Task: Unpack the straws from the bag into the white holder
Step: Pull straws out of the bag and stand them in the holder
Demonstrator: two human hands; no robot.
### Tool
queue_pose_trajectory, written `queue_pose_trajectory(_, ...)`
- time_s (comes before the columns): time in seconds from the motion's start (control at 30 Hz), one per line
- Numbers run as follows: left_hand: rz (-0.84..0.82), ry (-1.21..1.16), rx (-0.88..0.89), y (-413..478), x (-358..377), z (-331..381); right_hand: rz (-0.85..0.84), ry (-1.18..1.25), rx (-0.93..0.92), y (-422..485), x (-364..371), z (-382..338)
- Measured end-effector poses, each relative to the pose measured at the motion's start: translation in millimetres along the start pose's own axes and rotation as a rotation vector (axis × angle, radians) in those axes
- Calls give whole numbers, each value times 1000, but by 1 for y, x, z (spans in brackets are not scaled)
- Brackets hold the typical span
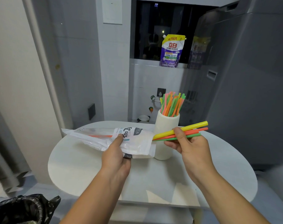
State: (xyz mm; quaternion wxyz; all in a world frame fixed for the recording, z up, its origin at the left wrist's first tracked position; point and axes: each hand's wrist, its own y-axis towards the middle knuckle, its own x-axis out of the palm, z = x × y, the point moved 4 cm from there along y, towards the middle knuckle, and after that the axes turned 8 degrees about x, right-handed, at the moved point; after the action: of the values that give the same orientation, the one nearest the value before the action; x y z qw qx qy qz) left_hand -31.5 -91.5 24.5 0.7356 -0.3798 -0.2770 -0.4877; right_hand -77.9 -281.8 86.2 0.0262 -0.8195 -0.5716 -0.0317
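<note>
Right hand (186,143): closed on a small bundle of straws (182,130), one yellow, one orange-red and one green, pinched near mid-length between thumb and fingers. The bundle lies nearly level, its left ends at or just inside the mouth of the bag (121,139), its right ends pointing away past the hand. Judgement: the bundle is being drawn clear of the bag and must be tipped upright before it can drop into the holder.

Left hand (117,152): closed on the bag, thumb on top of the printed face, fingers beneath. The bag is held off the counter (82,167) with its mouth turned right, toward the other hand, presumably to steady it against the pull. At least one orange straw shows through the clear part of the bag, so the bag is not yet empty.

White holder (167,126): upright on the counter, just behind the bag's mouth and beside the right hand. It already holds many coloured straws standing on end and fanned out.

Progress: well advanced, not complete.

Risk: the bundle's trailing ends may catch the bag mouth, or knock the standing straws on insertion.
</note>
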Motion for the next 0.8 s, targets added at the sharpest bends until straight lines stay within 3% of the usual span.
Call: queue_pose_trajectory(0.8, 99, -83, 13, 10, -5, 20, 117, 4, -168, 18, -59, -52)
